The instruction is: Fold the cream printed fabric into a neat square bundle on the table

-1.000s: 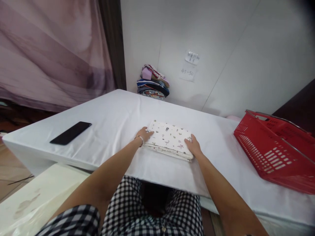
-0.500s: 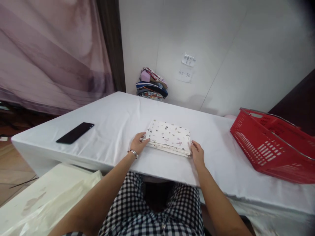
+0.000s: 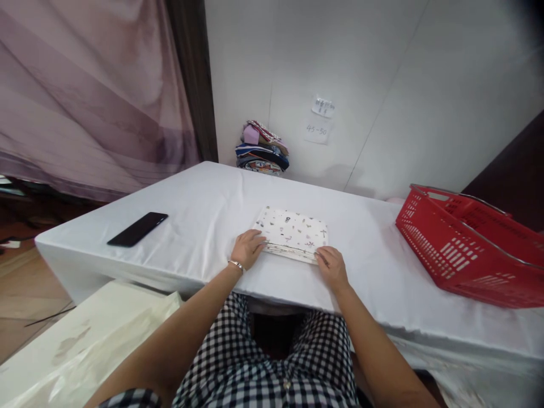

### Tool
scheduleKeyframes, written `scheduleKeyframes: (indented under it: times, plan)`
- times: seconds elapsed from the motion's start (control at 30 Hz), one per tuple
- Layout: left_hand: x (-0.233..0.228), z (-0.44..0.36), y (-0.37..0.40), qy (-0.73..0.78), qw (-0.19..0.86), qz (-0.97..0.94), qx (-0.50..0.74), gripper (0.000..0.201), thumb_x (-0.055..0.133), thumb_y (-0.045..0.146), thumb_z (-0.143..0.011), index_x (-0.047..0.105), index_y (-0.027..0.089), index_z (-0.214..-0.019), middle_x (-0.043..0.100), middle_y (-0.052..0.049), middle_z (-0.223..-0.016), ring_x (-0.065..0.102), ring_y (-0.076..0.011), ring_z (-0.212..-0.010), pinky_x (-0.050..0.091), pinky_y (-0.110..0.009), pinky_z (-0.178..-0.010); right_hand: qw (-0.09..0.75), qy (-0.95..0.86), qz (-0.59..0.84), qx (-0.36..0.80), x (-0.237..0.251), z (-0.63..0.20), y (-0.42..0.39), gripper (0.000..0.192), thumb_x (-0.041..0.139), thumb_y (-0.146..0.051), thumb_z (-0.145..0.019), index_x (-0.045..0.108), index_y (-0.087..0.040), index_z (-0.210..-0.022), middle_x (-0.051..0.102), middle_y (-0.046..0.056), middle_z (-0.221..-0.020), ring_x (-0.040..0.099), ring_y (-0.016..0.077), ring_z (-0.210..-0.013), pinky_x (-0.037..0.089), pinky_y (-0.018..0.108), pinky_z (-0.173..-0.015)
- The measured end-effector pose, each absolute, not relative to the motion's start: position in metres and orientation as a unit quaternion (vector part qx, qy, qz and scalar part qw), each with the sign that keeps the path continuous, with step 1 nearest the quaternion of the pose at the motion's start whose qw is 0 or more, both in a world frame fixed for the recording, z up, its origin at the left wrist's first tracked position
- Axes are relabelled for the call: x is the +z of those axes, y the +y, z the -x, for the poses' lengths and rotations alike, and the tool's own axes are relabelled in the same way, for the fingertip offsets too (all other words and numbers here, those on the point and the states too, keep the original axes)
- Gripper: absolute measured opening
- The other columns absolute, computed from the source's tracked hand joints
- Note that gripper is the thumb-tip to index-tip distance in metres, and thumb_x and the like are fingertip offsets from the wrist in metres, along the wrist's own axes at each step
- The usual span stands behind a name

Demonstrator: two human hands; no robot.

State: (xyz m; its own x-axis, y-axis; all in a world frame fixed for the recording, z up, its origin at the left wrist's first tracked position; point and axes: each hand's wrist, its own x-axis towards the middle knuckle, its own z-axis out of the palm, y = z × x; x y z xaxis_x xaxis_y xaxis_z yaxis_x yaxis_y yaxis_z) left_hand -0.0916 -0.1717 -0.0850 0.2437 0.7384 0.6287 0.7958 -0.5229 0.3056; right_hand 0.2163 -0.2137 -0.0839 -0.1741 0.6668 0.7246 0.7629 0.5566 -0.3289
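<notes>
A folded white cloth with small printed motifs lies flat on the white-covered table in front of me. Its several layers show along the near edge. My left hand pinches its near left corner, fingers on top. At the near right corner my right hand grips the layers between thumb and fingers. The undersides of both hands' fingers are hidden. A bracelet sits on my left wrist.
A black phone lies on the table's left part. On the right stands a red plastic basket with metal handles. Folded fabrics are stacked by the wall behind the table. A pale surface with plastic sheeting is at lower left.
Both hands have shifted from the cloth's short sides to its near corners. The right hand came toward me and left, the left hand slightly right. The cloth stays in nearly the same place.
</notes>
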Motion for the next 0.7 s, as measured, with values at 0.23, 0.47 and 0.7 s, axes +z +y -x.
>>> scheduleKeyframes:
  times: [0.23,0.47,0.7]
  plan:
    - [-0.08,0.085,-0.171,-0.468,0.042,0.815,-0.34,0.023,0.048,0.029,-0.085,0.065,0.024,-0.099,0.064,-0.006,-0.105,0.054,-0.0215,-0.104,0.037,-0.043,-0.091,0.418,-0.781,0.461,-0.055,-0.083,-0.215,-0.212,0.016,0.049,-0.025,-0.087,0.064,-0.021,-0.089,0.065,0.005,-0.092,0.057,0.0188,-0.088,0.042,0.036,-0.081]
    - [-0.08,0.086,-0.172,-0.459,0.047,0.819,-0.34,0.023,0.046,0.028,-0.086,0.066,0.024,-0.096,0.065,-0.005,-0.101,0.055,-0.0208,-0.101,0.036,-0.042,-0.091,0.411,-0.776,0.475,-0.053,-0.091,-0.214,-0.21,0.019,0.044,-0.024,-0.089,0.063,-0.021,-0.085,0.065,0.004,-0.09,0.056,0.0184,-0.088,0.039,0.036,-0.083]
    - [-0.075,0.072,-0.171,-0.455,0.037,0.827,-0.329,0.026,0.043,0.033,-0.088,0.065,0.024,-0.099,0.066,-0.005,-0.098,0.056,-0.0196,-0.096,0.033,-0.042,-0.095,0.398,-0.782,0.478,-0.05,-0.087,-0.211,-0.211,0.019,0.044,-0.026,-0.089,0.062,-0.021,-0.095,0.064,0.005,-0.096,0.055,0.0194,-0.093,0.039,0.037,-0.084]
